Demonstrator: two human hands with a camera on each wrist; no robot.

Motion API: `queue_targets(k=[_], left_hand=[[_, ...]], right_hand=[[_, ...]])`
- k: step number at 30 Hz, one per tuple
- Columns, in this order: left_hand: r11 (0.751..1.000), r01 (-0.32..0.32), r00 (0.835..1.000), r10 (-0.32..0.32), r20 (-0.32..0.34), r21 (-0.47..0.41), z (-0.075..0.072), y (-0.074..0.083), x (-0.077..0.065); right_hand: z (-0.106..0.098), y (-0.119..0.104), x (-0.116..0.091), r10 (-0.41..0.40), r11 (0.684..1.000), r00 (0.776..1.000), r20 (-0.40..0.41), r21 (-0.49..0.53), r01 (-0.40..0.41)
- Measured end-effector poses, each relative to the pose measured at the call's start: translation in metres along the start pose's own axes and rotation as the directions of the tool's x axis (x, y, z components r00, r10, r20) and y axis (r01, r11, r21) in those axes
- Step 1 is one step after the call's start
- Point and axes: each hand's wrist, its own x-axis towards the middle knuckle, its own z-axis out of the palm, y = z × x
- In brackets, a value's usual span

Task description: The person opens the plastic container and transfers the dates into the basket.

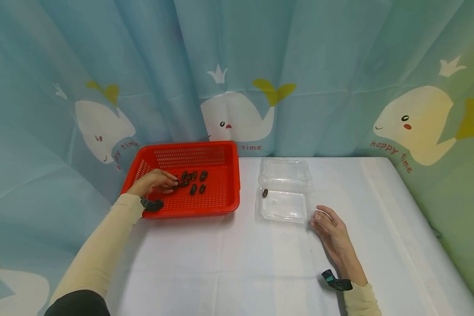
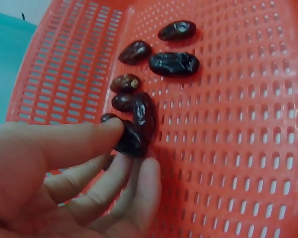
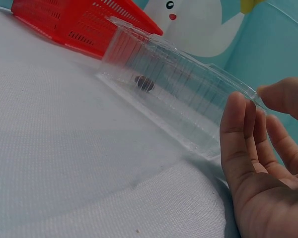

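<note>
My left hand [image 1: 158, 181] is down inside the red plastic basket [image 1: 231, 193], near its left side. Between thumb and fingertips it pinches a dark, glossy date [image 2: 131, 143], close against other dates [image 2: 145, 115]. Several more dates [image 1: 203, 176] lie loose on the basket floor. To the right stands a clear plastic clamshell box [image 1: 286, 217] with its lid [image 1: 284, 169] folded back. A single date [image 1: 265, 193] sits at the left of the box's tray. My right hand [image 1: 332, 230] holds the box at its near right corner, thumb on the rim and fingers against the outside wall.
A white cloth [image 1: 229, 263] covers the table beneath both containers. Behind it hangs a blue curtain [image 1: 324, 66] printed with whales, close to the back of the basket and lid. Each wrist wears a black strap [image 1: 337, 281].
</note>
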Motion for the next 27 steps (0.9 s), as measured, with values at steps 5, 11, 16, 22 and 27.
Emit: queue_targets(k=[5,11,16,22,27], left_hand=[[1.000,0.020,1.000,-0.020,-0.010,0.017,-0.001,-0.004,0.002],[0.999,0.031,0.999,-0.030,-0.028,0.041,0.000,-0.007,0.006],[0.997,0.018,0.999,-0.015,-0.049,0.079,0.003,-0.008,0.008],[0.992,0.014,0.997,-0.005,-0.072,0.127,0.005,-0.008,0.011],[0.985,-0.006,0.996,0.022,-0.089,0.174,0.007,-0.006,0.010]], right_hand=[[0.000,0.001,0.000,0.004,1.000,1.000,-0.002,-0.001,-0.004],[0.000,0.001,0.000,-0.001,1.000,1.000,0.012,-0.005,0.001],[0.000,0.000,0.001,-0.005,1.000,1.000,0.014,-0.014,0.005],[0.000,0.000,0.001,-0.001,1.000,1.000,0.015,-0.021,0.001],[0.000,0.000,0.000,0.000,1.000,1.000,0.010,-0.015,0.000]])
